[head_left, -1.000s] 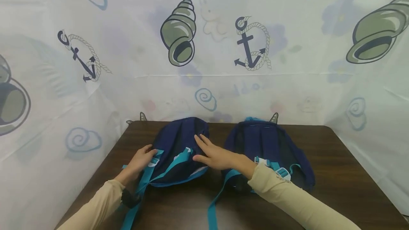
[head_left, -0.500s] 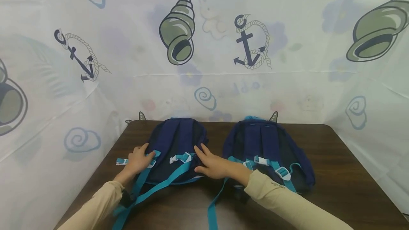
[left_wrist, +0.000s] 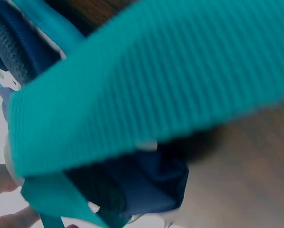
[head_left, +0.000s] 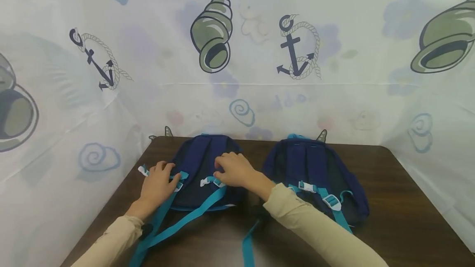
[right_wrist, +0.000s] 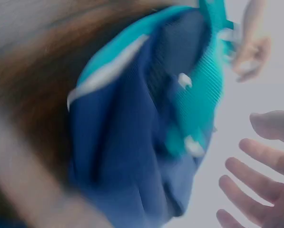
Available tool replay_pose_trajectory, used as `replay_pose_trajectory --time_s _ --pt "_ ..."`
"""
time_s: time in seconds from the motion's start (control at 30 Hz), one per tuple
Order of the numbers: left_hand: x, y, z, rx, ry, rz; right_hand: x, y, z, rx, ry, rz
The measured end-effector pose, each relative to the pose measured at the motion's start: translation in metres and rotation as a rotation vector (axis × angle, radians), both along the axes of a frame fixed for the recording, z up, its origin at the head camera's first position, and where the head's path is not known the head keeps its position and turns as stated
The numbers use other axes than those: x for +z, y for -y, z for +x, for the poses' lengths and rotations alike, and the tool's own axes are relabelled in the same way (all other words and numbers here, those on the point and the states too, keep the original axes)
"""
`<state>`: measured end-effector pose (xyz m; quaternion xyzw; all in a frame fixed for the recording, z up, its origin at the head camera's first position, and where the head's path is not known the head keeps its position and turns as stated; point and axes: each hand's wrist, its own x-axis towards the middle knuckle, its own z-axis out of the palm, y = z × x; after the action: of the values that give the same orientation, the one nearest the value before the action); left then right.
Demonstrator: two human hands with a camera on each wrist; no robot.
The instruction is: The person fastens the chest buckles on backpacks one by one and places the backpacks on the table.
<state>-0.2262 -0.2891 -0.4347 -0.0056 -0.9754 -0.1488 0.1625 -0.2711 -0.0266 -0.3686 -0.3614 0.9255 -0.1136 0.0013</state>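
Note:
A navy backpack [head_left: 202,155] with a dark mesh back panel and teal straps lies on the left of the table. My left hand [head_left: 156,186] is at its left edge by the teal strap and adjuster buckle [head_left: 179,185], thumb and fingers apart. In the left wrist view, a teal strap [left_wrist: 132,90] crosses close to the lens and hides part of the bag. My right hand [head_left: 237,171] is above the bag's right side, near the right strap [head_left: 208,205] and a white clip [head_left: 205,181]. The right wrist view has its fingers [right_wrist: 249,171] spread, apart from the bag.
A second navy backpack [head_left: 308,164] with teal straps and a white buckle [head_left: 307,187] lies to the right, partly behind my right arm. A loose teal strap [head_left: 248,246] trails toward the front of the brown table [head_left: 404,217]. Patterned white cloth [head_left: 159,44] surrounds the back and sides.
The left backpack has straightened and settled flatter, its straps now trailing toward me. My right hand has lifted off its right side. My left hand has loosened from the strap.

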Motion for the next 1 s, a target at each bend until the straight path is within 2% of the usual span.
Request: replay_pose_trajectory --time_s 0.13,0.2,0.27,0.33,0.4,0.47,0.53,0.6,0.67,0.77,0.8,0.87,0.93,1.0 --pt "0.004 -0.001 -0.003 -0.093 -0.170 -0.066 -0.020 0.030 -0.004 0.019 -0.037 0.055" --pt "0.006 -0.001 -0.005 -0.171 -0.222 -0.097 -0.029 0.037 -0.006 0.008 -0.044 0.103" --pt "0.007 -0.001 -0.006 -0.260 -0.245 -0.131 -0.036 0.042 -0.008 -0.012 -0.055 0.138" --pt "0.007 -0.001 -0.005 -0.357 -0.225 -0.155 -0.042 0.044 -0.010 -0.032 -0.063 0.164" --pt "0.006 0.000 -0.001 -0.440 -0.176 -0.143 -0.046 0.046 -0.011 -0.040 -0.059 0.158" --pt "0.006 0.002 0.003 -0.494 -0.113 -0.086 -0.049 0.048 -0.012 -0.030 -0.058 0.131" --pt "0.007 0.002 0.006 -0.514 -0.066 0.012 -0.052 0.049 -0.013 -0.013 -0.063 0.098" --pt "0.008 0.000 0.007 -0.505 -0.057 0.118 -0.055 0.047 -0.015 0.000 -0.074 0.057" --pt "0.009 0.000 0.006 -0.482 -0.088 0.198 -0.059 0.046 -0.017 0.005 -0.083 0.026" --pt "0.013 0.001 0.001 -0.416 -0.170 0.236 -0.062 0.044 -0.019 0.005 -0.080 0.005" --pt "0.015 0.001 -0.001 -0.381 -0.193 0.220 -0.063 0.043 -0.018 0.004 -0.076 0.009" --pt "0.018 0.001 -0.008 -0.298 -0.193 0.160 -0.063 0.043 -0.019 0.005 -0.068 0.017" --pt "0.020 -0.001 -0.017 -0.201 -0.137 0.065 -0.062 0.042 -0.019 0.009 -0.065 0.027" --pt "0.022 -0.006 -0.027 -0.136 -0.045 -0.037 -0.061 0.041 -0.019 0.018 -0.064 0.030"
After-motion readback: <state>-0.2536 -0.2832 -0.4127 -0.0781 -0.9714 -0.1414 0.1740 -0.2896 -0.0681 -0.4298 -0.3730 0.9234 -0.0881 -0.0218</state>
